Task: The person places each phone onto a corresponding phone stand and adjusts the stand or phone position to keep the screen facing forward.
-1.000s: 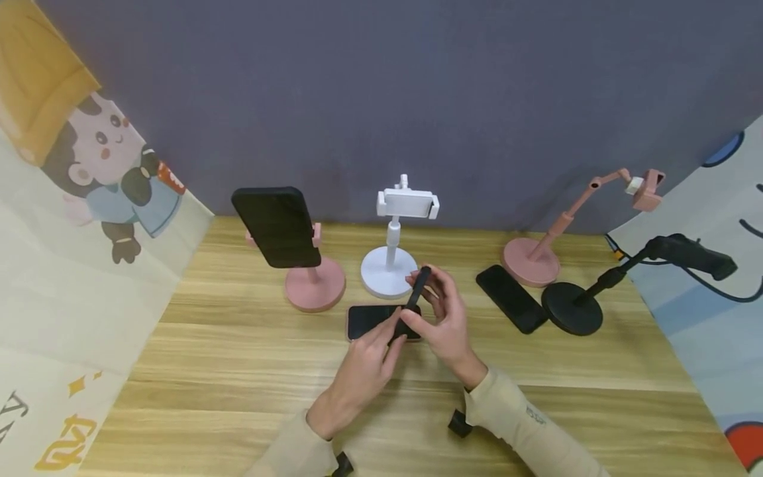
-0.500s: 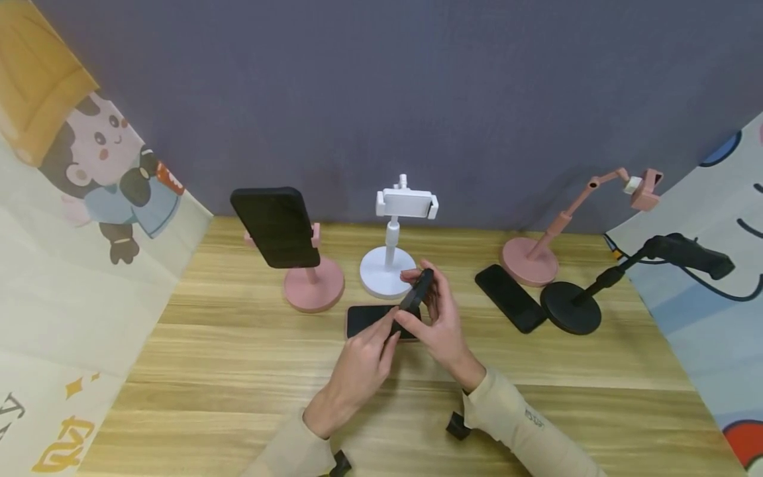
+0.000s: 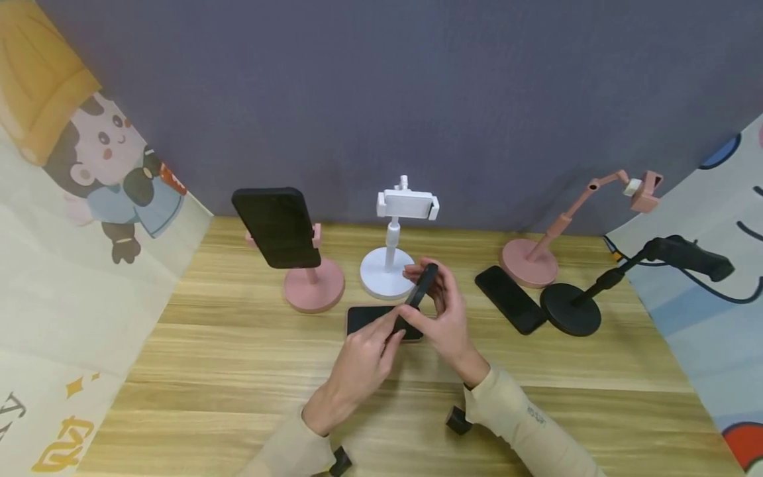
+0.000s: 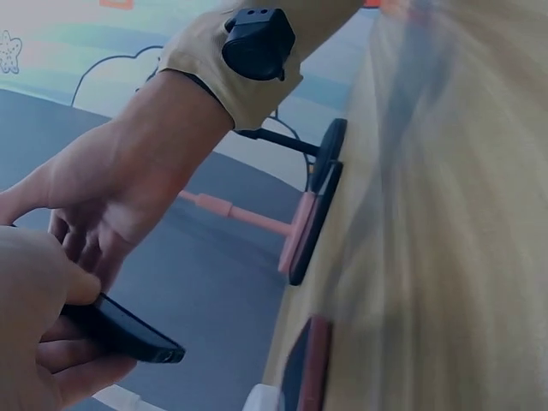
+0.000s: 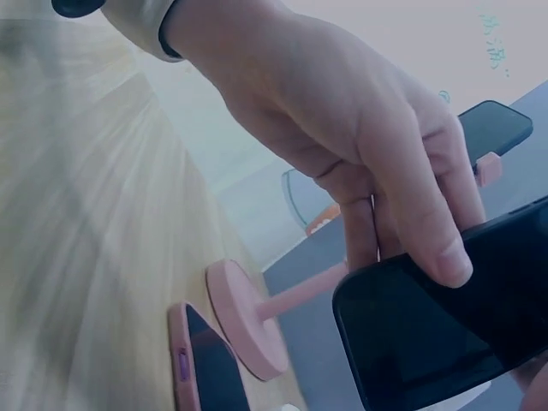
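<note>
Between both hands, a black phone (image 3: pixel 424 287) is held tilted above the table. My left hand (image 3: pixel 361 361) pinches its near end, thumb on one face and fingers behind, as the left and right wrist views show. My right hand (image 3: pixel 444 318) grips the far part, its thumb at the near edge and fingers curled behind the top. Below them a phone in a pink case (image 3: pixel 368 319) lies flat, screen up, partly covered by the hands. Just behind stands a white phone stand (image 3: pixel 387 268) with a horizontal clamp.
At left, a pink stand (image 3: pixel 316 291) carries an upright black phone (image 3: pixel 277 228). To the right, another black phone (image 3: pixel 510 299) lies beside a pink stand (image 3: pixel 528 263) and a black stand (image 3: pixel 571 310). A grey panel (image 3: pixel 417 99) rises along the table's back edge.
The held phone has tilted slightly and turned back a little between the hands. Both hands keep their grip in nearly the same place; the stands and other phones stay put.
</note>
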